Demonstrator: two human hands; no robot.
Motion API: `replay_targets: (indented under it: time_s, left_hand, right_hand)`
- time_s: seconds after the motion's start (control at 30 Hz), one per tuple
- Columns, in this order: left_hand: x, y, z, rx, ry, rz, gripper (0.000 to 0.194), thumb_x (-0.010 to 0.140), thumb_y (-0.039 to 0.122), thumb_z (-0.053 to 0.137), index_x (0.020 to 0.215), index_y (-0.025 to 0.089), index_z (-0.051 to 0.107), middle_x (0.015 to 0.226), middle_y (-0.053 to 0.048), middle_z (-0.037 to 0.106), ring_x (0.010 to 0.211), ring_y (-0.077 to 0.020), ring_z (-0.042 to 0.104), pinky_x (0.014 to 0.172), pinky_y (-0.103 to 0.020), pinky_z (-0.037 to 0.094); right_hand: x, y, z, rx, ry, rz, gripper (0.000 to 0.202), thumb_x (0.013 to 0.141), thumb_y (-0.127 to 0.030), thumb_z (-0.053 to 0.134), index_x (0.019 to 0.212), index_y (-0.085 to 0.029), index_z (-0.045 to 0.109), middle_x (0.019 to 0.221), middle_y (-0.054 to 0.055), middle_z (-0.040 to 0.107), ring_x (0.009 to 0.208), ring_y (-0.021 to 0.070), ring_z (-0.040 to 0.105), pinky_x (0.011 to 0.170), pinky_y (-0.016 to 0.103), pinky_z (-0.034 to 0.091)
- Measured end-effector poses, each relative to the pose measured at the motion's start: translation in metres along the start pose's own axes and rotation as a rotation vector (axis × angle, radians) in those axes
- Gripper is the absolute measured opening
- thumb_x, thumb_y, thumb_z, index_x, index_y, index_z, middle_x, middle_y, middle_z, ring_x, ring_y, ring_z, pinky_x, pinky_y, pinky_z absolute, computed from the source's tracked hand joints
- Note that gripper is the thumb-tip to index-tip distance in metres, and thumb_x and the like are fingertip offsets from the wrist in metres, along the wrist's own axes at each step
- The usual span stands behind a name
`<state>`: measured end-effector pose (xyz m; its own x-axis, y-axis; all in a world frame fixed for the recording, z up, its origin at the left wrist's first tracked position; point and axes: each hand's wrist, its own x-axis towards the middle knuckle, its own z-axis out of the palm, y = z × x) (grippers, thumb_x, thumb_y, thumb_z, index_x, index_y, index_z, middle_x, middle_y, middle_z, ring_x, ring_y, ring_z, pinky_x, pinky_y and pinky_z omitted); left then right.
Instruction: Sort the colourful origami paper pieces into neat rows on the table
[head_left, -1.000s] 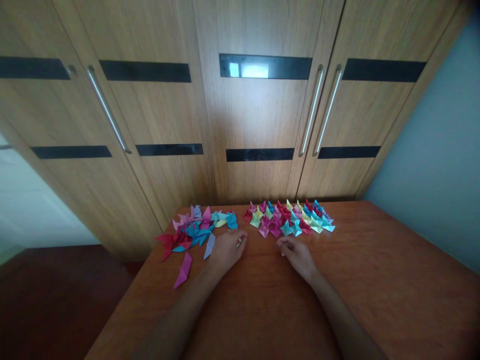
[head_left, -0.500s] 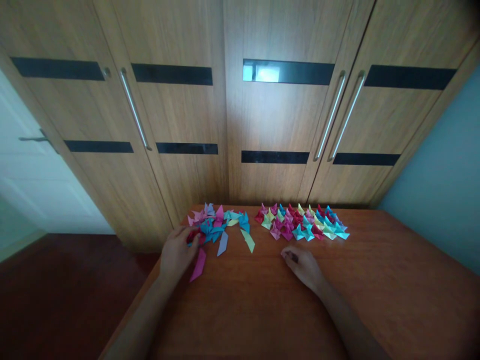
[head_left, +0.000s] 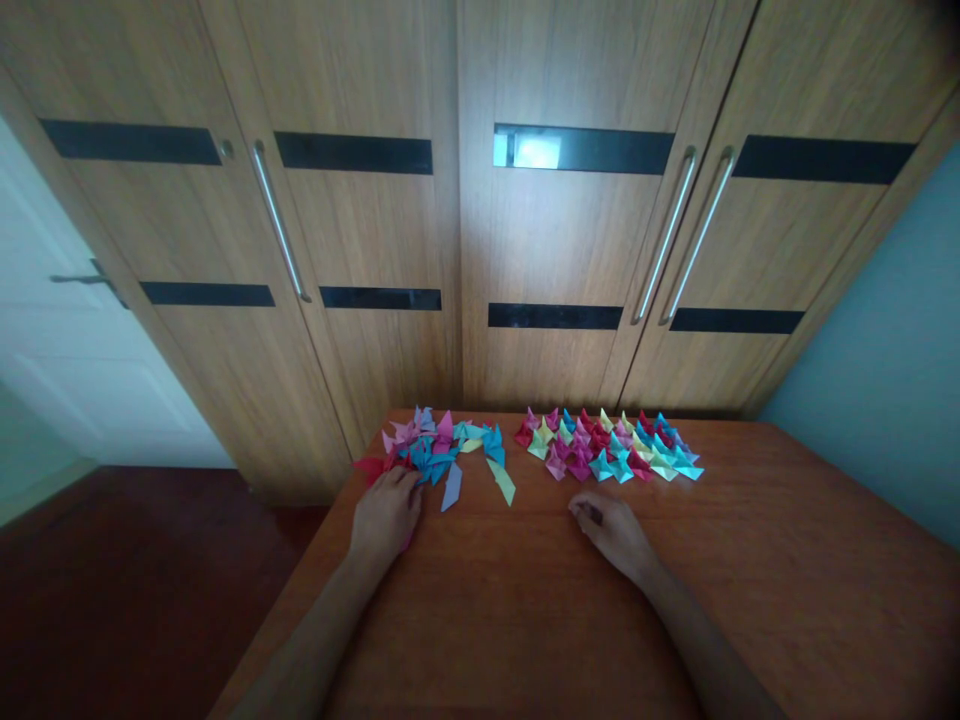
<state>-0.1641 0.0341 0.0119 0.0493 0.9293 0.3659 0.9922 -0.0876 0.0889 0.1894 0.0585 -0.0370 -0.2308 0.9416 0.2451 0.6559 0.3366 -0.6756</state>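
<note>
At the near edge of a loose pile of folded paper pieces, my left hand lies with its fingers curled down. Its fingertips are hidden, so what they hold, if anything, does not show. A magenta folded piece peeks out under that hand, and red paper sticks out beyond it. Just right of the hand lie a lilac strip and a pale yellow one. My right hand rests on the table with curled fingers, apart from the rows of colourful folded paper shapes behind it.
The brown wooden table runs back to a wooden wardrobe with metal handles. A white door stands at the left, and a pale blue wall is close on the right.
My left hand has moved right and slightly nearer, off the red paper and over the magenta piece. The right hand rests in the same place. The view has shifted slightly.
</note>
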Motion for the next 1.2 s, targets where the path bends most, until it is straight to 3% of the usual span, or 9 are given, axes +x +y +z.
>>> replay_targets:
  time_s: [0.2,0.33,0.43,0.53,0.73,0.9,1.03,1.2]
  left_hand:
    - [-0.005,-0.007,-0.001,-0.114,0.036,-0.012,0.022,0.089,0.026,0.041,0.093,0.022,0.062,0.096,-0.005,0.064,0.087,-0.0207,0.061,0.076,-0.029,0.047]
    - [-0.010,-0.016,-0.002,-0.262,0.120,-0.002,0.021,0.088,0.028,0.043,0.093,0.021,0.062,0.096,-0.004,0.066,0.087,-0.0193,0.062,0.078,-0.028,0.047]
    - [-0.011,-0.012,-0.005,-0.329,0.178,-0.001,0.020,0.087,0.028,0.044,0.092,0.021,0.063,0.094,-0.004,0.067,0.087,-0.0193,0.062,0.078,-0.029,0.048]
    - [-0.008,0.009,-0.010,-0.392,0.170,0.061,0.020,0.087,0.028,0.045,0.091,0.022,0.063,0.092,-0.005,0.066,0.083,-0.0185,0.062,0.075,-0.028,0.049]
    - [0.013,0.079,-0.012,-0.509,0.003,0.344,0.020,0.086,0.018,0.046,0.093,0.022,0.064,0.093,-0.004,0.065,0.085,-0.0150,0.060,0.077,-0.024,0.047]
    - [0.044,0.126,-0.002,-0.373,-0.145,0.403,0.021,0.085,0.014,0.045,0.090,0.021,0.064,0.092,-0.004,0.065,0.088,-0.0165,0.060,0.077,-0.025,0.045]
    - [0.062,0.143,0.013,-0.288,-0.206,0.393,0.020,0.084,0.013,0.045,0.086,0.019,0.064,0.090,-0.005,0.065,0.084,-0.0170,0.060,0.073,-0.025,0.045]
    - [0.072,0.149,0.024,-0.246,-0.235,0.383,0.025,0.088,0.015,0.039,0.087,0.018,0.064,0.093,-0.007,0.065,0.083,-0.0174,0.060,0.071,-0.026,0.045]
  right_hand:
    - [0.001,-0.001,-0.001,-0.007,-0.009,-0.018,0.025,0.083,-0.034,0.044,0.080,-0.021,0.065,0.065,0.000,0.061,0.060,0.0159,0.055,0.058,0.026,0.039]
    - [0.002,-0.001,-0.001,0.008,-0.016,-0.020,0.025,0.083,-0.034,0.045,0.081,-0.020,0.066,0.063,0.000,0.061,0.057,0.0153,0.054,0.056,0.025,0.038]
    - [0.001,-0.002,-0.002,0.006,-0.008,-0.024,0.024,0.082,-0.032,0.045,0.080,-0.020,0.065,0.065,0.000,0.062,0.059,0.0154,0.055,0.057,0.026,0.039]
    - [0.001,-0.005,-0.003,0.004,-0.005,-0.021,0.023,0.082,-0.032,0.045,0.080,-0.021,0.065,0.067,0.001,0.063,0.060,0.0157,0.056,0.058,0.026,0.039]
    - [0.000,-0.007,-0.007,-0.010,-0.006,-0.032,0.022,0.082,-0.029,0.044,0.079,-0.021,0.065,0.066,0.001,0.063,0.059,0.0153,0.056,0.058,0.025,0.039]
    - [0.001,-0.006,-0.010,-0.023,-0.008,-0.021,0.022,0.082,-0.028,0.045,0.080,-0.021,0.066,0.068,0.001,0.064,0.061,0.0152,0.056,0.060,0.025,0.039]
    - [0.001,-0.006,-0.011,-0.059,-0.023,-0.018,0.021,0.082,-0.027,0.045,0.081,-0.022,0.066,0.069,0.001,0.064,0.062,0.0150,0.056,0.061,0.024,0.039]
    - [0.001,-0.008,-0.012,-0.069,-0.011,-0.045,0.020,0.082,-0.024,0.045,0.079,-0.022,0.065,0.066,-0.001,0.063,0.060,0.0136,0.055,0.059,0.023,0.037]
